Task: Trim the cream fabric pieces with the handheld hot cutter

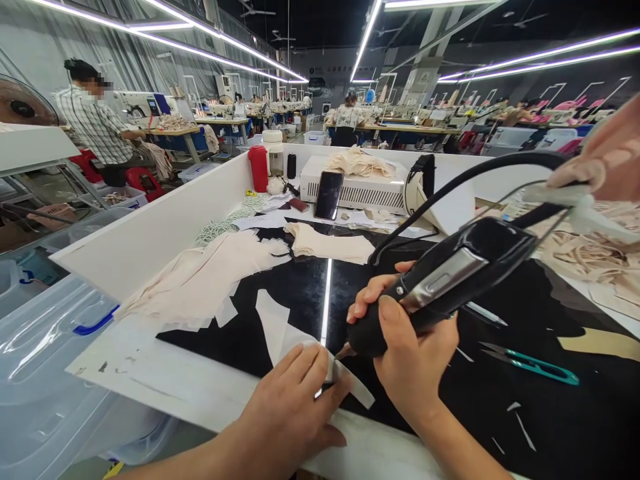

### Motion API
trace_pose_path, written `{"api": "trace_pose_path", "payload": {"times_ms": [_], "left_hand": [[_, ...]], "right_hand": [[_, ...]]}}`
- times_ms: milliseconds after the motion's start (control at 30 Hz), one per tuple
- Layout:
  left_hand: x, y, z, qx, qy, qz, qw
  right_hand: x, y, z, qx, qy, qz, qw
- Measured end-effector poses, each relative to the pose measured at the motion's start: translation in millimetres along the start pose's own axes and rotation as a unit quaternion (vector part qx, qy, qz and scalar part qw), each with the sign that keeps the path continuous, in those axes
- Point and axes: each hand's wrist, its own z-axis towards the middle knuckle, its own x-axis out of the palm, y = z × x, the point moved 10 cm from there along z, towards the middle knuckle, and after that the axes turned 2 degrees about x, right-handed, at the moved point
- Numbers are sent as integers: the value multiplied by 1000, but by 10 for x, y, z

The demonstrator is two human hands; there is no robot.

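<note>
Nearest the camera, the left hand [295, 400] lies palm down with fingers loosely curled, pressing a white strip [350, 385] flat on the black mat [550, 427]. The strip's long axis runs from under the fingers down to the right; its free end lies clear of the hand. Just right of it, the right hand [405, 347] is clenched round the barrel of a black cutter [450, 280], whose tip [344, 352] points down and left and meets the strip right beside the left fingertips. The tool body slopes up to the right, its cable [450, 193] arching back over the bench. Of the two hands, the left is the one on the strip; the right reaches it only through the tip. On the mat to the right lie teal snips [537, 365], apart from both hands. Left of the mat are cream fabric pieces [200, 280] and paper offcuts. Further back stand a phone [329, 195] leaning on a white box [360, 187], and a red bottle [259, 168]. Beyond the bench wall [150, 233], a person in a checked shirt [97, 127] sits at another station, with rows of machines behind.
</note>
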Motion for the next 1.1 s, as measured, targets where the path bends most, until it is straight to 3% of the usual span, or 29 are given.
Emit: {"api": "trace_pose_path", "payload": {"times_ms": [300,1100], "left_hand": [[-134,92,30,-30,-1,-21,999],[-44,55,-76,-13,7,2,1000]], "right_hand": [[-30,29,-48,-11,-6,-1,1000],[135,-109,55,-6,7,23,1000]]}}
